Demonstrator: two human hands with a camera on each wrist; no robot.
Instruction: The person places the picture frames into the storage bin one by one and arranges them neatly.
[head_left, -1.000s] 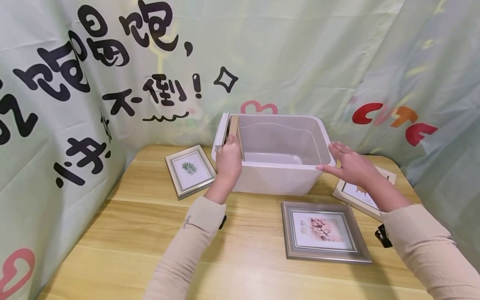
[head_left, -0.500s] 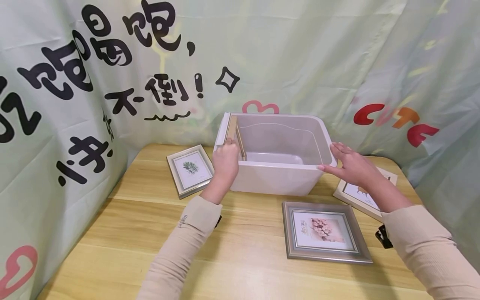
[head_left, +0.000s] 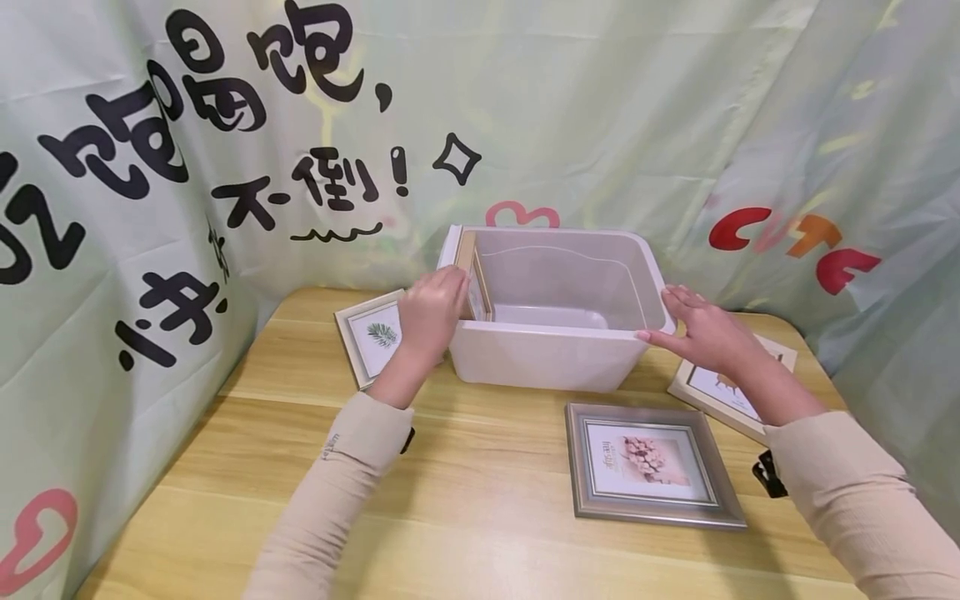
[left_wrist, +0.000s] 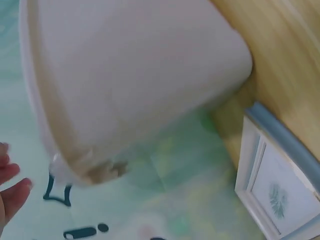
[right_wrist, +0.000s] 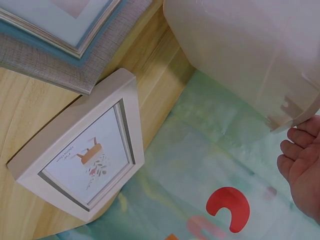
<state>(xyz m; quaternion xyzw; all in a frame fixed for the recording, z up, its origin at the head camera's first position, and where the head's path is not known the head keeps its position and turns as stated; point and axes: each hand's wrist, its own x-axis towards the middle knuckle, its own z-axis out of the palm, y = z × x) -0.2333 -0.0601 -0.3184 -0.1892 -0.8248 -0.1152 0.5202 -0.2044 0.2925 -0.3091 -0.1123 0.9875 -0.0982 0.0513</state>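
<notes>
A light grey plastic bin (head_left: pixel 547 360) stands upright at the back of the table. Inside it, a picture frame with a light wood edge (head_left: pixel 481 287) is on its side against the left end. My left hand (head_left: pixel 431 310) is at the bin's left front corner; in the left wrist view its fingers (left_wrist: pixel 11 172) are loosely bent, apart from the rim, with nothing between them. My right hand (head_left: pixel 701 325) rests on the bin's right end, fingers fairly straight along the outside and thumb at the front rim. In the right wrist view, its fingertips (right_wrist: pixel 291 134) meet the rim.
Left of the bin lies a silver picture frame with a green leaf print (head_left: pixel 382 335), partly behind my left hand. A wide grey-brown frame with pink flowers (head_left: pixel 652 462) lies in front. Under my right forearm is a cream frame (head_left: pixel 720 387). A printed curtain (head_left: pixel 600 108) hangs behind.
My left hand has let go of the wood-edged frame in the bin and moved left and outward over the rim. My right hand has stayed at the bin's right end.
</notes>
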